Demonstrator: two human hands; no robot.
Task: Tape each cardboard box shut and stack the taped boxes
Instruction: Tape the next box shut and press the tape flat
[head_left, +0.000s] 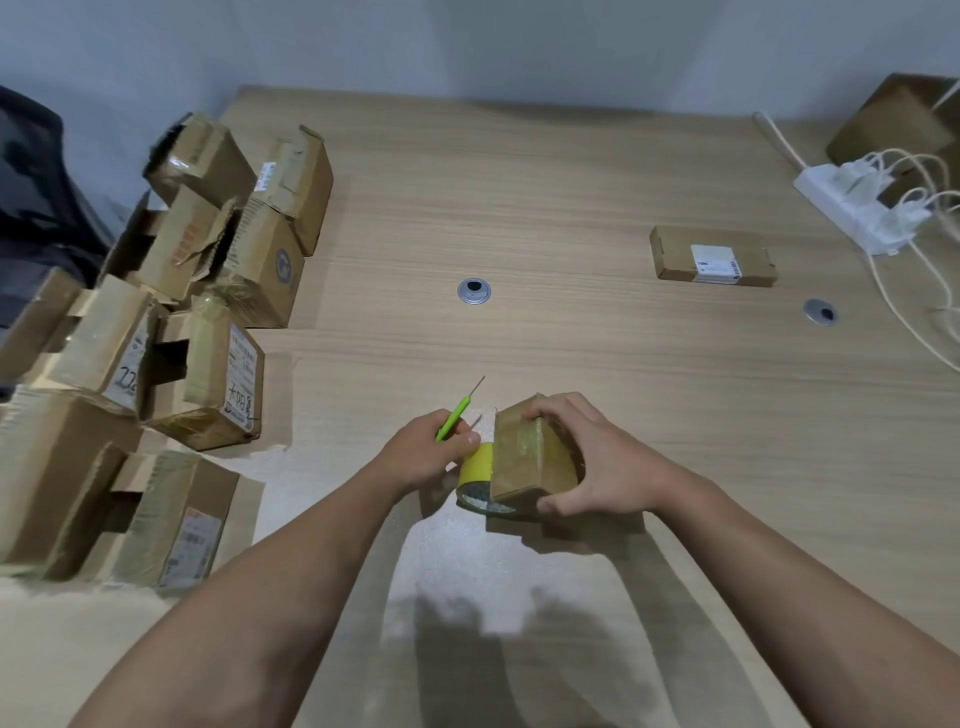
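Right hand (592, 457) grips small cardboard box (530, 457) | left hand (431, 452) holds green cutter (451, 420), thumb on yellow tape roll (475, 475) | unsealed boxes (171, 322) heaped left on surface (571, 208)

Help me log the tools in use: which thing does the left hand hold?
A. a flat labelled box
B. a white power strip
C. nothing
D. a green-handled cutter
D: the left hand grips a green-handled cutter, its thin blade pointing away, next to the yellow tape roll, while the right hand holds the small cardboard box.
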